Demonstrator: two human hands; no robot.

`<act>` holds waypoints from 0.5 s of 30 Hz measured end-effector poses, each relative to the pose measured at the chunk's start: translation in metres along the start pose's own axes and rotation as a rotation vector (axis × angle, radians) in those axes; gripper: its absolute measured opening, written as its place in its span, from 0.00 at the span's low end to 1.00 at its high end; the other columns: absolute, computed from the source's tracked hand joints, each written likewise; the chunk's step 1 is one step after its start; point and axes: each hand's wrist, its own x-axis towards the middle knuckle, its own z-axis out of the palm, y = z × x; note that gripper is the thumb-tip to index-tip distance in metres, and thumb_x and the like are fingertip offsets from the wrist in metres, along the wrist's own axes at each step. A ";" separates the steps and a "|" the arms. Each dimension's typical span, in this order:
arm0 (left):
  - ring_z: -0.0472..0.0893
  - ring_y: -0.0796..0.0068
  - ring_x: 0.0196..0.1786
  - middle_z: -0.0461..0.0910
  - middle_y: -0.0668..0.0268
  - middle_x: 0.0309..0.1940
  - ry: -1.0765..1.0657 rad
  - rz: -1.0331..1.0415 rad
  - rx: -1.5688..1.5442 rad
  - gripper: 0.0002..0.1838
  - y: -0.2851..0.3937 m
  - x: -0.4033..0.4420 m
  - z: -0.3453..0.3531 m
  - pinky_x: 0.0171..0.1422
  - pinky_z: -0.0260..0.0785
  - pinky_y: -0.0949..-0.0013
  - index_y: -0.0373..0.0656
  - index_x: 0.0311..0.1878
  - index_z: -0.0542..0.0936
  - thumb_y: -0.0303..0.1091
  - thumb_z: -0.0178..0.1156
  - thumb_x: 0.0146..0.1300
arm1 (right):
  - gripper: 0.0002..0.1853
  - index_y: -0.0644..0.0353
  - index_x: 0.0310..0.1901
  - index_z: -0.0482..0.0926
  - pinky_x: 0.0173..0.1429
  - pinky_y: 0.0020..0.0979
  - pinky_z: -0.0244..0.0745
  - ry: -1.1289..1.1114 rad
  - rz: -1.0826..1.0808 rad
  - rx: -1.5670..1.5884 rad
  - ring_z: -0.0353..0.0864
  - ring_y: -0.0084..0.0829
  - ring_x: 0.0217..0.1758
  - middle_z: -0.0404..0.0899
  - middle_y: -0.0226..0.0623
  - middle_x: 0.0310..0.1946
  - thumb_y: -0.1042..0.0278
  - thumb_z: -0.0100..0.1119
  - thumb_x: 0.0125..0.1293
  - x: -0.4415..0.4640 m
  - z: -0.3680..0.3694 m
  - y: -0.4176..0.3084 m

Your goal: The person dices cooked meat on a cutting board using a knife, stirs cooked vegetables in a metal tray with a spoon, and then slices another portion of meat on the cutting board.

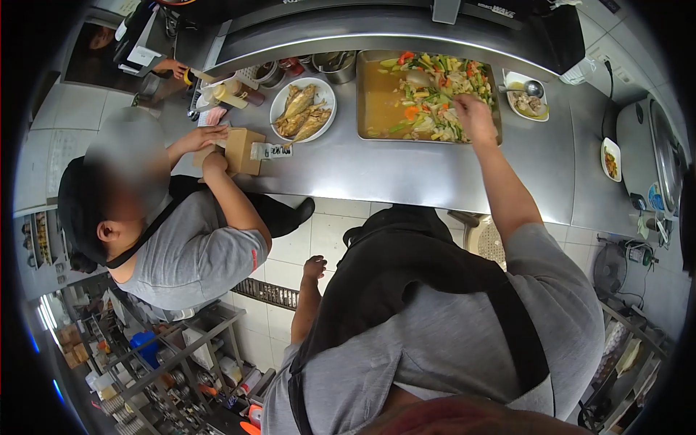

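Shiny metal makes up the shallow tray [359, 94] beneath the fingers [462, 105] of the right hand [478, 122], with chopped vegetables [433, 100] heaped directly under them and brownish broth [380, 101] off to their left. Those fingers point down, bent close together; I cannot tell whether they pinch anything. The left hand [315, 267] hangs well apart from them, away from the table [326, 170], loosely curved with nothing visible in its grasp. Each vegetable piece looks light, wet and slippery, the leafy ones soft, so a gentle pinch around the middle should suit. The laden tray is probably heavy and liable to slop, best taken by opposite rims, level.
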 end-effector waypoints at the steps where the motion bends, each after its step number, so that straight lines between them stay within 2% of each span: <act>1: 0.79 0.76 0.29 0.82 0.67 0.35 -0.002 -0.019 -0.091 0.20 0.001 -0.002 0.001 0.28 0.72 0.67 0.48 0.55 0.81 0.30 0.62 0.56 | 0.09 0.64 0.43 0.83 0.44 0.37 0.78 -0.052 0.003 0.000 0.84 0.46 0.40 0.84 0.50 0.37 0.70 0.63 0.63 0.006 0.016 -0.010; 4: 0.79 0.79 0.28 0.82 0.65 0.36 0.023 -0.071 -0.127 0.20 -0.002 -0.010 0.008 0.26 0.71 0.70 0.46 0.54 0.81 0.30 0.62 0.56 | 0.11 0.64 0.45 0.83 0.43 0.36 0.77 -0.179 0.034 -0.046 0.84 0.44 0.38 0.84 0.48 0.35 0.69 0.64 0.63 0.015 0.049 -0.010; 5: 0.79 0.81 0.27 0.82 0.65 0.33 0.015 0.111 -0.081 0.20 -0.010 -0.015 0.010 0.24 0.70 0.73 0.45 0.55 0.80 0.30 0.63 0.56 | 0.12 0.63 0.46 0.84 0.42 0.36 0.77 -0.247 0.063 -0.101 0.84 0.42 0.36 0.84 0.47 0.34 0.69 0.64 0.63 0.014 0.058 -0.007; 6: 0.79 0.81 0.27 0.82 0.65 0.30 0.037 0.169 -0.051 0.20 -0.017 -0.019 0.015 0.23 0.69 0.73 0.45 0.55 0.80 0.30 0.63 0.57 | 0.12 0.63 0.46 0.84 0.42 0.36 0.77 -0.255 0.053 -0.095 0.84 0.42 0.36 0.84 0.47 0.34 0.69 0.64 0.63 0.012 0.064 -0.003; 8: 0.79 0.81 0.27 0.81 0.66 0.27 0.038 0.043 -0.137 0.20 -0.029 -0.033 0.028 0.23 0.69 0.72 0.46 0.55 0.80 0.31 0.63 0.57 | 0.12 0.62 0.45 0.85 0.40 0.32 0.75 -0.396 0.207 0.180 0.81 0.32 0.32 0.83 0.41 0.29 0.67 0.66 0.61 0.003 0.067 0.009; 9: 0.78 0.82 0.26 0.80 0.68 0.25 0.090 -0.262 -0.186 0.19 0.035 -0.073 0.020 0.22 0.68 0.72 0.47 0.55 0.80 0.30 0.62 0.58 | 0.13 0.62 0.43 0.86 0.37 0.29 0.73 -0.467 0.220 0.166 0.78 0.24 0.30 0.82 0.35 0.27 0.67 0.68 0.58 0.000 0.075 0.024; 10: 0.81 0.74 0.28 0.81 0.66 0.25 0.122 -0.212 -0.161 0.18 0.032 -0.088 0.028 0.25 0.71 0.65 0.46 0.53 0.81 0.34 0.61 0.59 | 0.13 0.62 0.43 0.86 0.37 0.29 0.73 -0.477 0.216 0.167 0.78 0.24 0.30 0.82 0.35 0.27 0.67 0.68 0.58 -0.003 0.076 0.025; 11: 0.83 0.68 0.32 0.83 0.64 0.28 0.015 -0.152 0.168 0.17 -0.051 -0.045 0.056 0.31 0.73 0.62 0.46 0.52 0.82 0.37 0.61 0.60 | 0.12 0.62 0.43 0.86 0.36 0.28 0.73 -0.525 0.214 0.178 0.78 0.24 0.29 0.81 0.34 0.25 0.67 0.69 0.58 -0.009 0.072 0.023; 12: 0.85 0.62 0.35 0.85 0.62 0.31 -0.067 -0.064 0.494 0.17 -0.097 -0.019 0.074 0.36 0.76 0.58 0.45 0.50 0.83 0.41 0.60 0.60 | 0.12 0.62 0.42 0.87 0.36 0.28 0.73 -0.568 0.214 0.188 0.77 0.24 0.28 0.81 0.32 0.24 0.67 0.70 0.57 -0.013 0.070 0.022; 13: 0.84 0.54 0.45 0.86 0.61 0.37 0.013 0.167 0.676 0.17 -0.096 -0.030 0.076 0.49 0.76 0.57 0.45 0.43 0.85 0.45 0.56 0.60 | 0.10 0.62 0.39 0.88 0.29 0.25 0.70 -0.602 0.272 0.275 0.75 0.22 0.23 0.79 0.30 0.21 0.68 0.71 0.56 -0.016 0.072 0.022; 14: 0.84 0.54 0.45 0.86 0.61 0.37 0.012 0.170 0.681 0.17 -0.102 -0.037 0.077 0.49 0.76 0.57 0.45 0.43 0.85 0.45 0.56 0.60 | 0.10 0.62 0.39 0.88 0.29 0.25 0.70 -0.597 0.275 0.276 0.75 0.22 0.23 0.79 0.30 0.21 0.68 0.71 0.56 -0.018 0.071 0.022; 15: 0.84 0.54 0.48 0.86 0.62 0.38 0.034 -0.002 0.431 0.16 -0.106 -0.042 0.078 0.51 0.75 0.57 0.45 0.42 0.85 0.45 0.56 0.60 | 0.10 0.61 0.38 0.88 0.26 0.24 0.66 -0.654 0.376 0.383 0.73 0.20 0.20 0.78 0.28 0.19 0.67 0.71 0.56 -0.019 0.069 0.022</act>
